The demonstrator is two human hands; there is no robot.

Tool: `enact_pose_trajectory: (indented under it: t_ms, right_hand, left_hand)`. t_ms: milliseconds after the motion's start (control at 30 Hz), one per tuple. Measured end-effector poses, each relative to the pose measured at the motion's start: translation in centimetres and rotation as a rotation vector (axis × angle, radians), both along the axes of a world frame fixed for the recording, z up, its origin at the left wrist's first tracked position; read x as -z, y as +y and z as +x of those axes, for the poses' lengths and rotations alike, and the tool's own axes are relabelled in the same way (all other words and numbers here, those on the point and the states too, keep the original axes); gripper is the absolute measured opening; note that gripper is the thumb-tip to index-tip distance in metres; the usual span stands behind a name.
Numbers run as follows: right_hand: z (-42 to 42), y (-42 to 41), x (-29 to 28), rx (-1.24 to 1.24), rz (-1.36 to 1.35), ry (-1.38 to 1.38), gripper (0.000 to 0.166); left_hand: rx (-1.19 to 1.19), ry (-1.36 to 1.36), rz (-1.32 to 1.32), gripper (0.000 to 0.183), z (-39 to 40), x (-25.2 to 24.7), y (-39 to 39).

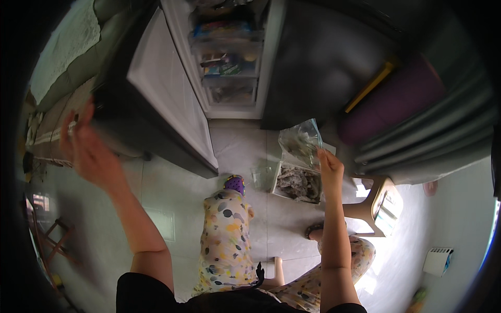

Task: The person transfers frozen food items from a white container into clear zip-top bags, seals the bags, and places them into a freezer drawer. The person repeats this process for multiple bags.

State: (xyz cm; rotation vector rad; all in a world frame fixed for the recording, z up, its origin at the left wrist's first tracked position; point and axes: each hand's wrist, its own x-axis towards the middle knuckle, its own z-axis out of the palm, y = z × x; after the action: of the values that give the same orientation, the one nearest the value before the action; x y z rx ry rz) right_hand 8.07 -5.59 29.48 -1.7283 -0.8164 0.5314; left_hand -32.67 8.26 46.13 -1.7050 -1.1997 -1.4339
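My left hand (88, 146) is raised at the left, blurred, with its fingers near the edge of the open fridge door (168, 78); whether it touches the door is unclear. In my right hand (332, 168) is the top edge of a clear zip bag (299, 143) with pale, greyish contents. The bag hangs over a white box (298, 184) on the floor, which holds grey-brown, dried-looking pieces. Ahead, the open fridge compartment (235, 88) shows stacked clear drawers with packaged items in them.
A beige plastic stool (381, 207) stands at the right, with papers on top. Beyond it are a grey curtain (426, 144) and a purple cylindrical object (391, 98). A folding wooden frame (58, 240) stands at the left. My purple clog (235, 184) is below the door.
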Motion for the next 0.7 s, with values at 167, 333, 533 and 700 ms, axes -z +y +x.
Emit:
enact_pose_trajectory:
  t_ms: [167,333,533,700]
  right_hand:
    - [-2.3,3.8,1.5,-0.062,-0.038,0.127,0.030]
    - [-2.0,6.5,5.0,-0.099,-0.008,0.155,0.027]
    - [-1.6,9.3,9.2,-0.075,0.014,0.193,0.028]
    - [-2.1,11.8,8.5,-0.105,0.054,0.322,0.026]
  left_hand:
    - [-0.109,-0.061,0.090,0.055,-6.9,0.4,1.6]
    - [0.154,-0.697,0.148,0.042,-0.7,10.0,3.6]
    - [0.947,-1.561,-1.516,0.028,18.2,31.6,17.3]
    - [1.104,-1.851,-1.248,0.040,22.9,40.8,28.7]
